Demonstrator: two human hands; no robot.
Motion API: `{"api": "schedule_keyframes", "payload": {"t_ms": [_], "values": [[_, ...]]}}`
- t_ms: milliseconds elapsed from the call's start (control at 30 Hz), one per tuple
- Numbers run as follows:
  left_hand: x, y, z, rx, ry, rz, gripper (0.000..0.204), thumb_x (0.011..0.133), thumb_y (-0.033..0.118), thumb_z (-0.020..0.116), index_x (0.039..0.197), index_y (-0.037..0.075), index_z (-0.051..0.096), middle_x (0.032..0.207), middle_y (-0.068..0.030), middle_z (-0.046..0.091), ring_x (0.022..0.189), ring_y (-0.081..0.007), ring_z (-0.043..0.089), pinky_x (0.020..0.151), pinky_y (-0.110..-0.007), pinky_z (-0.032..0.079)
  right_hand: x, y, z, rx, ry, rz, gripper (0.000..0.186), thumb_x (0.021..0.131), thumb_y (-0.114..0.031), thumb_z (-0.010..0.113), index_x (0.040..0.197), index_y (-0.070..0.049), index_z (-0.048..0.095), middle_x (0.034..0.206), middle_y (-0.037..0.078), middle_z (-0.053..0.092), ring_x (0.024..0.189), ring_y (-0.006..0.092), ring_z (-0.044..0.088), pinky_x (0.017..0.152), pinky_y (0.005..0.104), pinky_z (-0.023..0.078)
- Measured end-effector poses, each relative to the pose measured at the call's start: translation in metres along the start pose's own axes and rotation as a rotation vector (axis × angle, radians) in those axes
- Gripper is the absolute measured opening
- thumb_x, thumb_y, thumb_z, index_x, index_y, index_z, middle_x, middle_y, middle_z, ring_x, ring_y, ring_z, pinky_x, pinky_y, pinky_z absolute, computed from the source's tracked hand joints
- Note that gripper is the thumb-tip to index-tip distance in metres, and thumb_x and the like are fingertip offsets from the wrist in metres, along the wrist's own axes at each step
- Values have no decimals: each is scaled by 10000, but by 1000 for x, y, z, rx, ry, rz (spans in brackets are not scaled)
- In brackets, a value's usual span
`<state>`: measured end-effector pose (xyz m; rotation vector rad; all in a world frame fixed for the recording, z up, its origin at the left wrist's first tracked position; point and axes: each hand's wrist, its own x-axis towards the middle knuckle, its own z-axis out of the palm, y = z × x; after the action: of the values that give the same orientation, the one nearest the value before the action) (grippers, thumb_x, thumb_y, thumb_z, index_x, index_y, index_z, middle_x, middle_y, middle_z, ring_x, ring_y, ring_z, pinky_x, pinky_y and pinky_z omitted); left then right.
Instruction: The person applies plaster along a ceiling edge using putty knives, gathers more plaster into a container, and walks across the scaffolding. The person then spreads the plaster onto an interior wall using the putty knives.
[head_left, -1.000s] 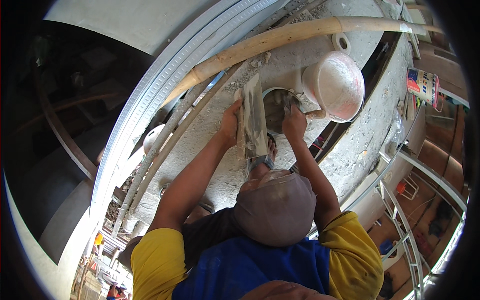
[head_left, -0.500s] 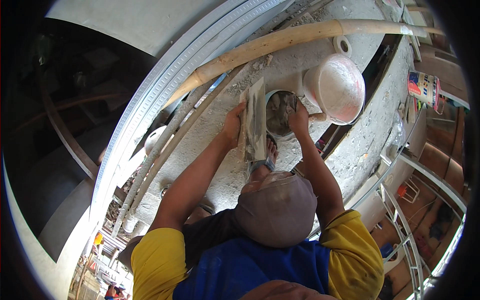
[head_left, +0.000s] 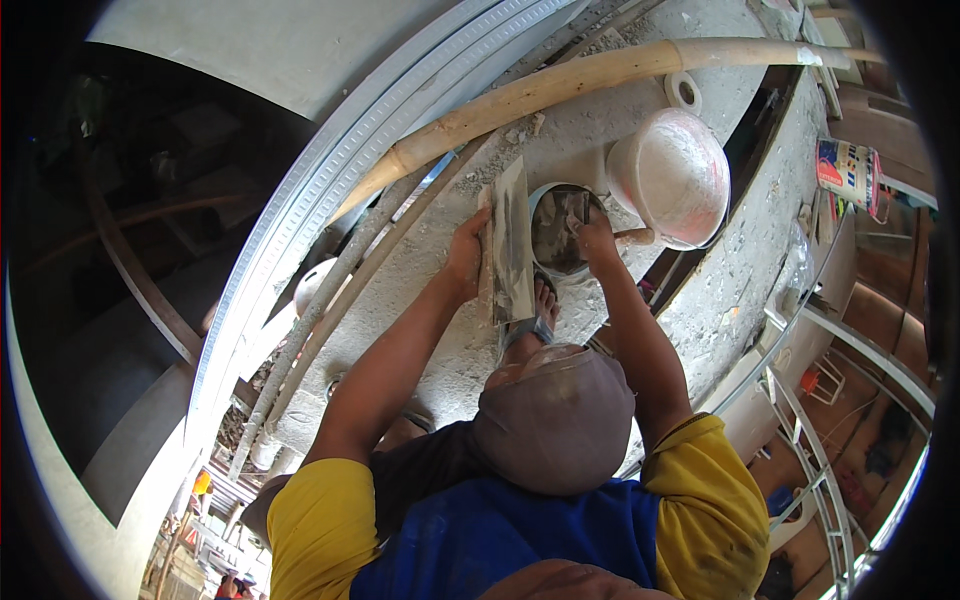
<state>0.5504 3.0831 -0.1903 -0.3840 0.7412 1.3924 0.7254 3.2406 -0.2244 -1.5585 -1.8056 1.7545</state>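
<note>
My left hand (head_left: pixel 466 252) is closed on the edge of a long rectangular plastering trowel (head_left: pixel 513 245), its flat face streaked with grey compound. Just right of it stands a round tub (head_left: pixel 537 197) with a pale rim, holding wet grey compound (head_left: pixel 556 238). Over the tub's right side, my right hand (head_left: pixel 597 242) is closed on what looks like a putty knife (head_left: pixel 578 207), whose flat blade dips to the compound. Its handle is mostly hidden by my fingers. My sandalled foot (head_left: pixel 543 305) is planted just below the tub.
A dusty upturned white bucket (head_left: pixel 672 175) sits right of the tub, near a tape roll (head_left: pixel 684 91). A bamboo pole (head_left: pixel 560 75) crosses beyond, beside stacked metal channels (head_left: pixel 330 150). Long pipes (head_left: pixel 330 310) run along the left. At right are a paint can (head_left: pixel 846 172) and metal frame (head_left: pixel 800 420).
My right hand has shifted slightly down within the tub, and the flat blade shows more plainly. The trowel in my left hand has barely moved.
</note>
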Motion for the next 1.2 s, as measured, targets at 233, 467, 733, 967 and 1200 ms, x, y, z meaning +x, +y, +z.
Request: {"api": "schedule_keyframes", "payload": {"t_ms": [233, 467, 733, 967, 1200], "values": [[-9, 10, 4, -44, -52, 4, 617, 994, 427, 278, 1430, -9, 250, 1358, -273, 436, 1222, -337, 492, 1066, -360, 397, -17, -8, 2, 217, 16, 175, 317, 880, -32, 556, 1196, -17, 566, 1081, 60, 618, 951, 167, 560, 861, 316, 433], [-9, 14, 1, -58, -55, 6, 625, 998, 432, 265, 1440, -8, 227, 1372, -283, 414, 1250, -351, 460, 1093, -366, 365, -37, 0, -2, 223, 101, 31, 295, 902, -31, 543, 1195, -6, 566, 1093, 55, 616, 989, 158, 560, 883, 307, 432], [-7, 19, -12, -18, -73, 9, 581, 997, 436, 282, 1355, -7, 397, 1183, -209, 598, 1061, -286, 610, 941, -364, 494, -67, -44, -18, 282, 145, -151, 266, 911, -4, 517, 1175, 20, 535, 1073, 65, 607, 946, 148, 563, 864, 294, 442], [-20, 24, 13, -82, -10, -102, 479, 991, 413, 356, 1241, 42, 530, 1058, -139, 652, 912, -264, 665, 816, -417, 549, -75, -87, -34, 456, 191, -312, 293, 928, 20, 489, 1221, 25, 495, 1144, 87, 585, 1015, 142, 549, 909, 304, 427], [-21, 20, 30, -51, 23, -185, 417, 988, 361, 390, 1185, 33, 554, 1008, -152, 658, 835, -272, 678, 759, -426, 565, -97, -128, -20, 517, 236, -528, 272, 919, 16, 514, 1190, 21, 494, 1151, 137, 594, 1041, 220, 583, 933, 364, 449]]}}
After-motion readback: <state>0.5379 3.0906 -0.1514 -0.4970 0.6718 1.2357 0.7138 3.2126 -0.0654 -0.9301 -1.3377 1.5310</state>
